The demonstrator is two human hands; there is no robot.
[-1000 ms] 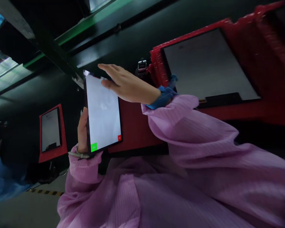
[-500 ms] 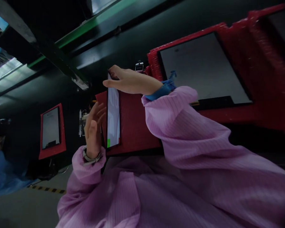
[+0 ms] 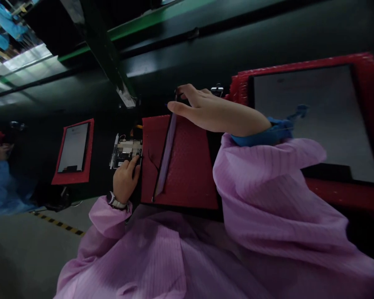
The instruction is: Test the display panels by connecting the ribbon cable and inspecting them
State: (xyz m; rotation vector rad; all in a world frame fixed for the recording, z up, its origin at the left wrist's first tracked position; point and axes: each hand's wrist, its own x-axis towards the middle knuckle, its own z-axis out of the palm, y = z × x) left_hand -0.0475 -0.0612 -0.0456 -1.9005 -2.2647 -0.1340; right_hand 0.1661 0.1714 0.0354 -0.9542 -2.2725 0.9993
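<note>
My right hand grips the top edge of a thin LCD panel between thumb and fingers. The panel is tilted up, nearly edge-on to me, its lower end on a red padded mat. A thin dark cable lies on the mat left of it. To the left, my left hand rests its fingertips at the near right edge of a small circuit board, fingers stretched out and thumb apart. A white pen-like stick lies along the board's left side, and an orange flex strip is behind it.
A large lit panel lies on red bubble wrap at right. Another panel lies on a red mat at left. A green post rises behind the bench. A co-worker's hand shows at far left.
My left hand has come down from mid-air beside the panel onto the circuit board. The panel has tipped further edge-on, and its lit picture with green and red corners no longer shows.
</note>
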